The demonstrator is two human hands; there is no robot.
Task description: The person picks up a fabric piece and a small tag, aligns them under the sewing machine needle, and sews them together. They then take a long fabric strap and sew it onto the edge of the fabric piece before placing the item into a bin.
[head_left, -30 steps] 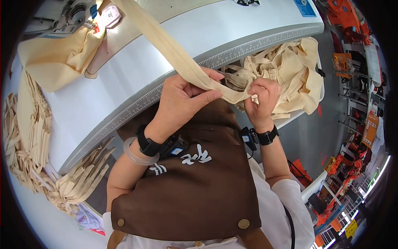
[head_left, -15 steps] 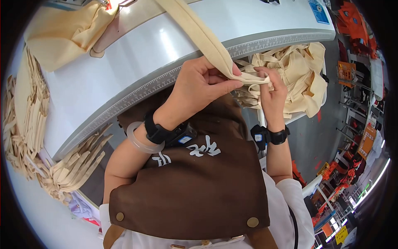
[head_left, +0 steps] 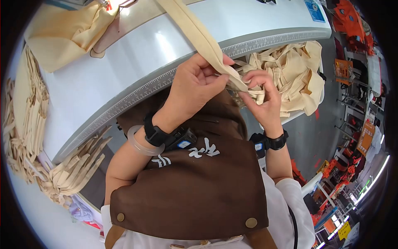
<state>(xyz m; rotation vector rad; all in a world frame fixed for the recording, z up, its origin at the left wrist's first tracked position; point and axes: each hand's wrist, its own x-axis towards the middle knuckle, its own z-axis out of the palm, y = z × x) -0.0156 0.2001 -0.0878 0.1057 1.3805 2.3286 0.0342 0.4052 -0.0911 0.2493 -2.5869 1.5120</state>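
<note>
Mid-handling, apparently: left hand (head_left: 195, 85) in a closed grip on long cream canvas strap (head_left: 195, 31) rising over white ruler-edged table (head_left: 137, 58); right hand (head_left: 261, 97) pinching its lower end beside heaped cream canvas bags (head_left: 296, 70). Nothing stitched yet.

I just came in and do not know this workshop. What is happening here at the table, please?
A person in a brown apron works at a white table with a ruler along its edge. The left hand pinches a long cream fabric strap that runs up across the table. The right hand grips the strap's lower end, just beside a pile of cream cloth bags. More cut straps hang at the table's left edge.
</note>
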